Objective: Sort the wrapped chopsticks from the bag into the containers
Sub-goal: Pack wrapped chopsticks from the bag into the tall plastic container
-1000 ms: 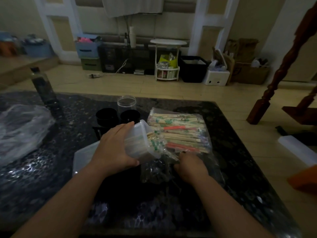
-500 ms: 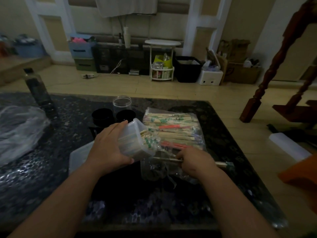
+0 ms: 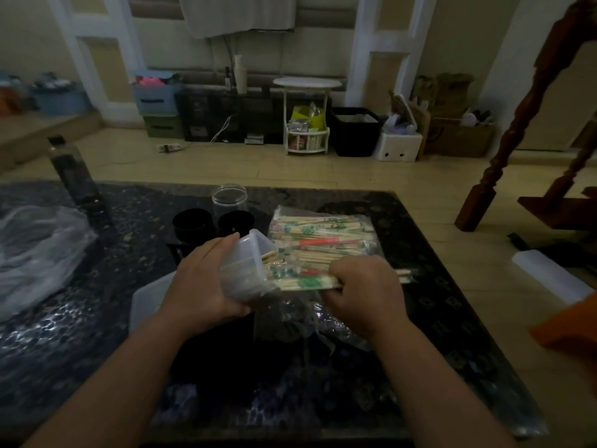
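Your grip sits over the middle of the table (image 3: 420, 302), and the rest is placed around it.
Your left hand (image 3: 203, 286) holds the container (image 3: 245, 270) tipped on its side, mouth to the right. Your right hand (image 3: 365, 292), just right of it, pinches a wrapped pair of chopsticks (image 3: 307, 282) whose left end is at that mouth. Just behind the grip lies the bag (image 3: 323, 234). Behind and left stand the left cup (image 3: 193, 223) and right cup (image 3: 235, 221), with a jar (image 3: 229, 198) behind them. Well left lies loose plastic (image 3: 38, 253), with a bottle (image 3: 76, 176) standing behind it.
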